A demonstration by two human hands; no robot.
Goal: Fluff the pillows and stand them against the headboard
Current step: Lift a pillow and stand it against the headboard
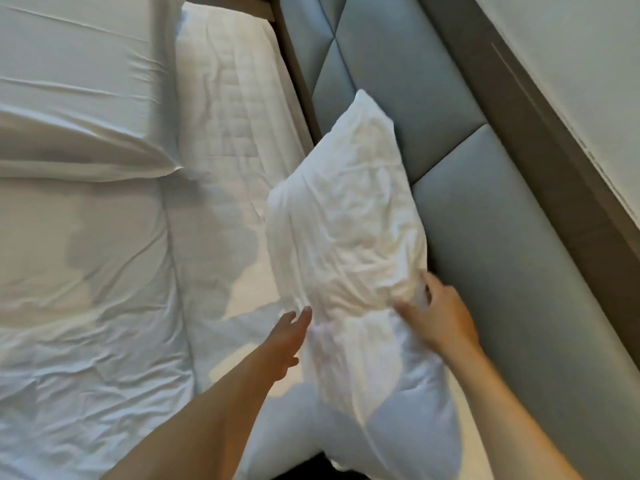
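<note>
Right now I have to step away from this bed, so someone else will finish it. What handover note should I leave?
Left hand: open, resting against the near pillow's left side.
Right hand: fingers spread on the pillow's right edge; no firm grip visible.
Near pillow: leaning against the grey headboard, wrinkled.
Second pillow: lying flat at the far left.
Done: first pillow roughly stood up.
Left: settle it, then fluff and stand the second pillow.

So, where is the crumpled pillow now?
In the head view, the crumpled pillow leans against the grey headboard, centre-right, with both hands at its near end.
</note>
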